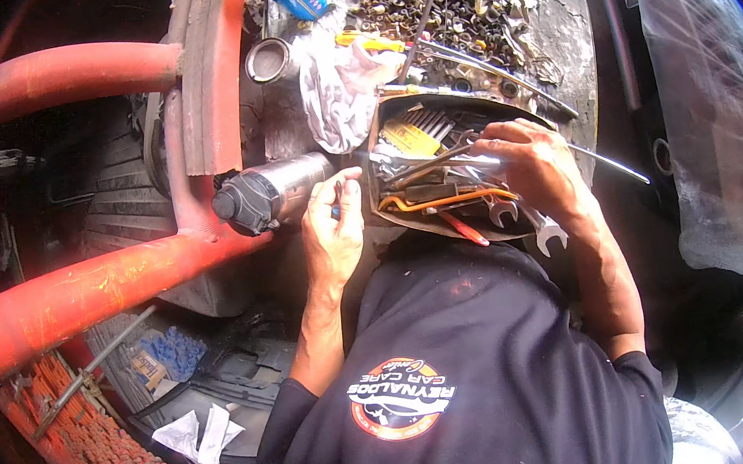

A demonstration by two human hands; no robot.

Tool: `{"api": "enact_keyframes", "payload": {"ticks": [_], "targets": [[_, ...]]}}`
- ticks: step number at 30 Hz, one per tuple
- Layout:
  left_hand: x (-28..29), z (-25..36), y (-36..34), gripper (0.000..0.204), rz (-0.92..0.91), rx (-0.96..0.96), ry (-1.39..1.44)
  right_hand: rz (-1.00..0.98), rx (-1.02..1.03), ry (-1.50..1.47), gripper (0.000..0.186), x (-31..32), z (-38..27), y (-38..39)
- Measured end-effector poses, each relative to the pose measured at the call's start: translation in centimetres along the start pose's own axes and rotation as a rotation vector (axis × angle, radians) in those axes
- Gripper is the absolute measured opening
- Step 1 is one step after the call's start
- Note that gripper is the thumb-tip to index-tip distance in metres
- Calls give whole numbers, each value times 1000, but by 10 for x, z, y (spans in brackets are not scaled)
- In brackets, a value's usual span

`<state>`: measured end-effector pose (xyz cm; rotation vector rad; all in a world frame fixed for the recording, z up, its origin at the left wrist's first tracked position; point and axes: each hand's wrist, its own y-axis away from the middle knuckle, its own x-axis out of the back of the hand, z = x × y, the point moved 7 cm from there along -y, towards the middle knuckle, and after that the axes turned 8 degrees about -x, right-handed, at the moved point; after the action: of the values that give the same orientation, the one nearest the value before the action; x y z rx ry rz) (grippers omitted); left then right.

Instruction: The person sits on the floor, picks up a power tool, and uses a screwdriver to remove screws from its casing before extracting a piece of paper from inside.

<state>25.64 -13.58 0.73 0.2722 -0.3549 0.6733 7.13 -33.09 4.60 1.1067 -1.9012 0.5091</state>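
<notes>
Work seems unfinished: left hand pinches small dark piece, right hand is among wrenches in tool bin, grip unclear

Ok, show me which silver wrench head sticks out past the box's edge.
The rightmost wrench head pokes outside the box; the neighbouring wrench head, just left, lies within.

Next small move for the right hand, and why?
I'd probably ease one top tool up slowly with the right hand: its fingers are already over the metal bin, where loose tools overlap. An open-ended wrench juts past the near edge, so a quick pull might knock it out.
</notes>
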Motion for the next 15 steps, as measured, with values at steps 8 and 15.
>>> {"api": "enact_keyframes", "payload": {"ticks": [8,15], "targets": [[-36,58,-2,18,-265,-345,-217,110,-204,-259,33,-20,30,11],[-45,33,3,29,-387,-38,7,16,-117,-225,29,-21,22,25]]}}
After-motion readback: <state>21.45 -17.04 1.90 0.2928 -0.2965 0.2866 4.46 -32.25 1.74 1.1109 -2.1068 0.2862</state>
